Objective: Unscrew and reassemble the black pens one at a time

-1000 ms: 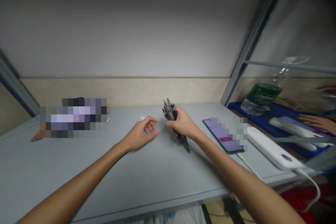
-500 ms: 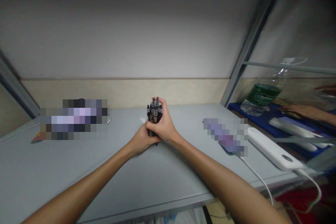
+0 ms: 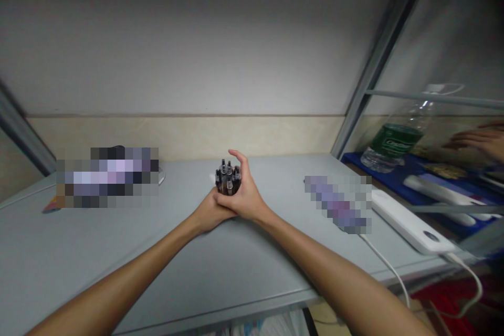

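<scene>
A bundle of pens (image 3: 228, 177) with dark and clear ends stands upright on the grey desk, far from me near the wall. My left hand (image 3: 210, 211) wraps the lower part of the bundle from the left. From the right, my right hand (image 3: 251, 197) closes round the same pens, its thumb crossing in front over the left hand. One finger of the right hand sticks up above the pen tops, off them. The far fingers of both hands and the lower ends of the pens are hidden.
On the grey desk (image 3: 165, 273), blurred-out items (image 3: 110, 176) lie left and a blurred, phone-like object (image 3: 334, 205) right. Beside it is a white power strip (image 3: 411, 220) with a cable. Past the metal rail, a water bottle (image 3: 394, 139) stands near another person's hand (image 3: 478, 139).
The pen tops sit lower and more evenly between my hands. My right hand's raised finger has come off the tops. The other person's hand has lifted from the blue surface.
</scene>
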`<control>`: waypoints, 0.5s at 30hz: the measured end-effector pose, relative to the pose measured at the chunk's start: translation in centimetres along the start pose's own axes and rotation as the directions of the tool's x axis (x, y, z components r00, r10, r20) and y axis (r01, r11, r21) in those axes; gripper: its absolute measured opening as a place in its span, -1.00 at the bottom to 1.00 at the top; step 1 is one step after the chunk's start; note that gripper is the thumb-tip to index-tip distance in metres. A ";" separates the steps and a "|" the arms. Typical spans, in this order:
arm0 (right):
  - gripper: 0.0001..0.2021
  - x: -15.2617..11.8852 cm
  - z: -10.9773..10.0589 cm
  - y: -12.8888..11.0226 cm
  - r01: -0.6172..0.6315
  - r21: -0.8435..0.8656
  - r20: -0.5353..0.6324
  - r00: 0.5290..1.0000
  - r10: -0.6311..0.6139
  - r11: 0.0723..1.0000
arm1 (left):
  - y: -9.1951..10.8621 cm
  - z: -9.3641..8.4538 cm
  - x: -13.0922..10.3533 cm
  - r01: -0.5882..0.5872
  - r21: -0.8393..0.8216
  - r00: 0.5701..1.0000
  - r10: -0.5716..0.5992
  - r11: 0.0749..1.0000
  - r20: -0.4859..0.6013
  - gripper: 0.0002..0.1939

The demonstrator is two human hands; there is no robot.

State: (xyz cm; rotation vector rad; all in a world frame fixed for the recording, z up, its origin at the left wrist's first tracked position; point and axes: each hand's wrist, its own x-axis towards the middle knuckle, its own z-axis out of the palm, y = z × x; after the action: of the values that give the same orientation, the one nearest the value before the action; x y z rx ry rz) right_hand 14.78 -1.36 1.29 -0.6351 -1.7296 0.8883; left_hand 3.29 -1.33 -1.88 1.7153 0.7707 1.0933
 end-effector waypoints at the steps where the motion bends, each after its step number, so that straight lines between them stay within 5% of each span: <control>1: -0.12 0.0 -0.1 0.1 -0.006 0.001 -0.005 1.000 0.006 1.000 | 0.0 0.0 0.0 0.006 -0.006 1.000 -0.006 1.000 -0.005 -0.56; 10: -0.11 -0.1 -0.2 0.5 -0.086 0.143 -0.032 0.995 0.091 0.986 | 1.4 0.2 -0.1 -0.024 0.111 0.999 0.029 0.994 -0.040 -0.58; 15: -0.05 0.1 -0.1 0.8 -0.071 0.220 0.006 0.997 0.072 0.973 | 1.0 -0.1 0.0 -0.075 0.159 0.993 0.088 0.985 -0.075 -0.43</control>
State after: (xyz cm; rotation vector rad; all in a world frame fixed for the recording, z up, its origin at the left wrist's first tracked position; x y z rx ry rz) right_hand 14.82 -0.83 0.69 -0.5524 -1.5866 1.1122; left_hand 3.18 -1.68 -0.94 1.8563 0.8628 1.1913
